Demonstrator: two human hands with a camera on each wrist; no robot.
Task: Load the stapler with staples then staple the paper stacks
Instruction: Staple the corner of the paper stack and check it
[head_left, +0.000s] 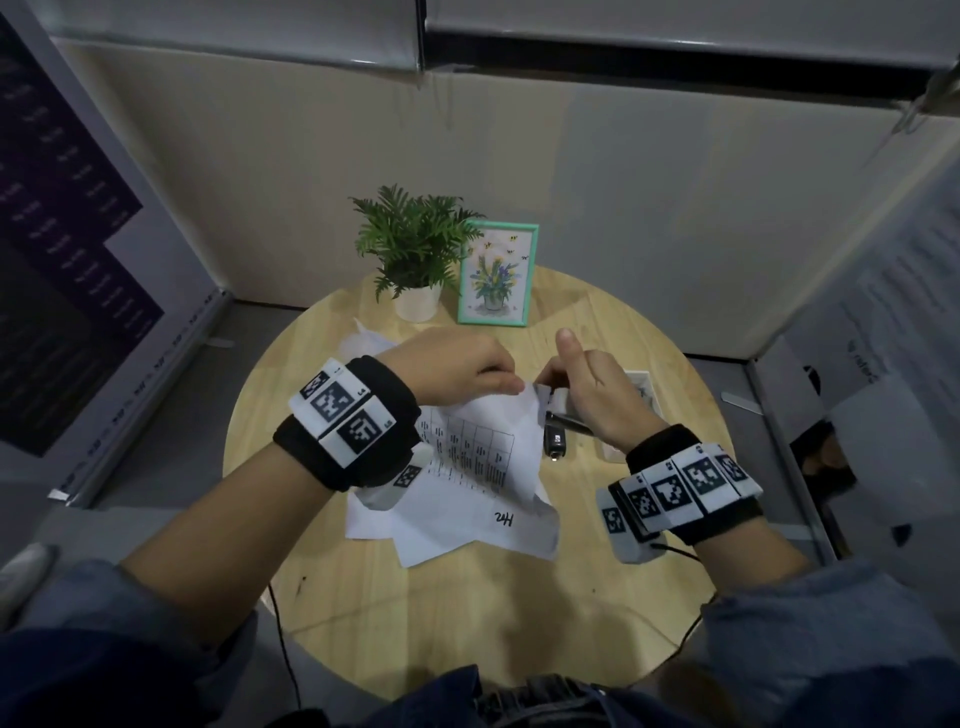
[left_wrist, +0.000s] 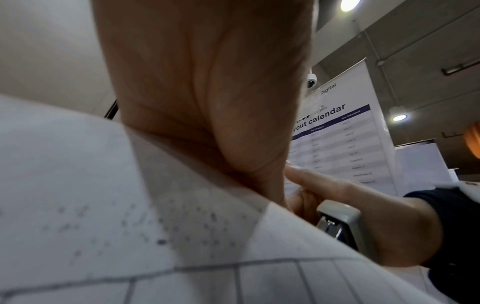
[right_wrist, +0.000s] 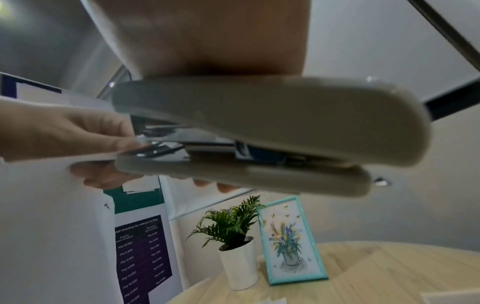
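My left hand (head_left: 506, 383) pinches the top corner of a printed paper stack (head_left: 483, 447) and holds it lifted above the round table. My right hand (head_left: 563, 387) grips a grey stapler (right_wrist: 259, 131), thumb raised, right at that corner. In the right wrist view the paper corner (right_wrist: 85, 162) lies between the stapler's jaws, with the left hand's fingers (right_wrist: 78, 133) beside its mouth. The left wrist view shows the stapler (left_wrist: 342, 222) in the right hand behind the paper (left_wrist: 103, 205). More loose sheets (head_left: 452, 540) lie flat under the lifted stack.
A potted fern (head_left: 415, 249) and a teal picture frame (head_left: 496, 273) stand at the back of the wooden table (head_left: 467, 623). A black pen (head_left: 571, 423) and a small black key-like object (head_left: 555, 440) lie near my right wrist. A white box (head_left: 644, 382) sits behind it.
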